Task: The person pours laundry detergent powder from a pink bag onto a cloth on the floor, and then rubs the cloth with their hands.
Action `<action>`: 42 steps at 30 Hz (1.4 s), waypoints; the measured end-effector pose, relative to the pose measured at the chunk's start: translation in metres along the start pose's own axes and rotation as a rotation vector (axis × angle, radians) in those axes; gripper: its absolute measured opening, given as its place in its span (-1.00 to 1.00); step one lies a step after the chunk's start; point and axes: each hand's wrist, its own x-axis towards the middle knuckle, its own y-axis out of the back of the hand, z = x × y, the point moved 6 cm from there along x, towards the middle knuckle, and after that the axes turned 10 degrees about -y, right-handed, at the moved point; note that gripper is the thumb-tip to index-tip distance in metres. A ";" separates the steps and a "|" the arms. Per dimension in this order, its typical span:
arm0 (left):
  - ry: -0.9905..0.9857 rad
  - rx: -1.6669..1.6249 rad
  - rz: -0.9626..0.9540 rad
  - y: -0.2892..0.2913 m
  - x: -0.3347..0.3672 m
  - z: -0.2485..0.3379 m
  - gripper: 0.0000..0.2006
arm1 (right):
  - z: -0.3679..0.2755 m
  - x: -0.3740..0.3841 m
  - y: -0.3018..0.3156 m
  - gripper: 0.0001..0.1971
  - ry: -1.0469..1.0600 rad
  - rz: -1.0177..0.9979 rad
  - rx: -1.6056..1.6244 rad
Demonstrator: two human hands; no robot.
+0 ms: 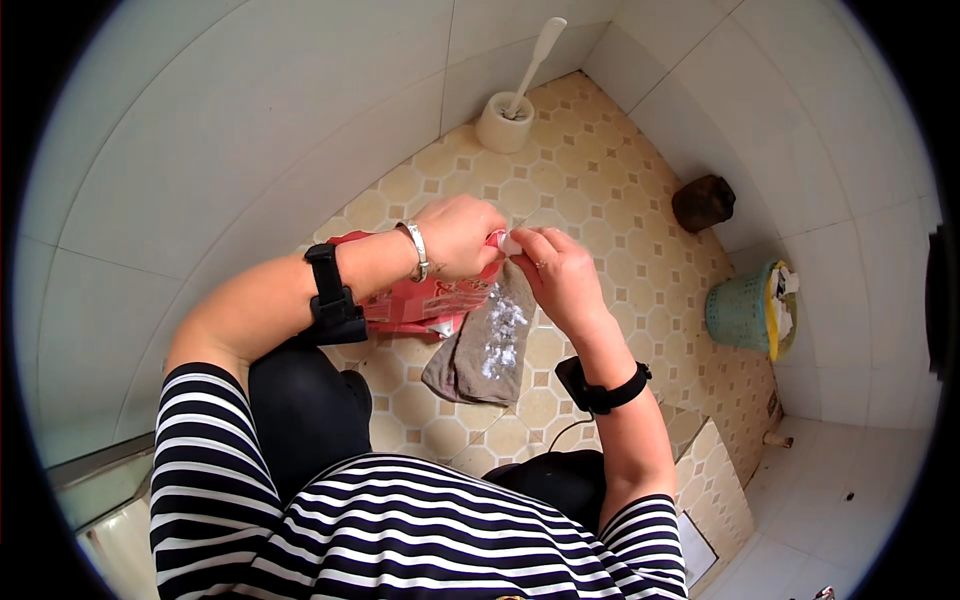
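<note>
My left hand (458,235) is closed round the top of a red plastic pouch (430,303), which hangs beneath it toward the floor. At the pouch's red neck, the fingers of my right hand (562,275) pinch a small white cap (511,243). Whether the cap is on the neck or just off it, I cannot tell. Under both hands a grey-brown cloth (462,372) lies folded on the tiles, with clumps of white powder (504,325) scattered over it. My left hand and wrist hide the pouch's upper part.
A white toilet brush (537,65) stands in its round holder (503,130) by the far wall. Along the right wall are a dark brown container (704,204) and a green basket (738,312) with a yellow liner. A tiled ledge (715,490) rises at the lower right.
</note>
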 end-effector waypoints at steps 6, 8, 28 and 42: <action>-0.072 -0.019 0.096 -0.007 0.001 0.000 -0.85 | 0.024 -0.002 -0.014 -0.85 -0.254 -0.103 0.173; -0.113 -0.010 0.098 -0.008 0.002 0.002 -0.84 | 0.035 -0.006 -0.025 -0.83 -0.392 -0.138 0.175; 0.146 -0.215 0.161 0.050 -0.025 -0.058 -0.70 | 0.092 -0.039 -0.019 -0.71 -0.519 -0.204 0.497; 0.398 -0.037 0.536 0.180 -0.112 -0.124 -0.72 | 0.268 -0.120 -0.152 -0.28 -0.885 -0.349 -0.056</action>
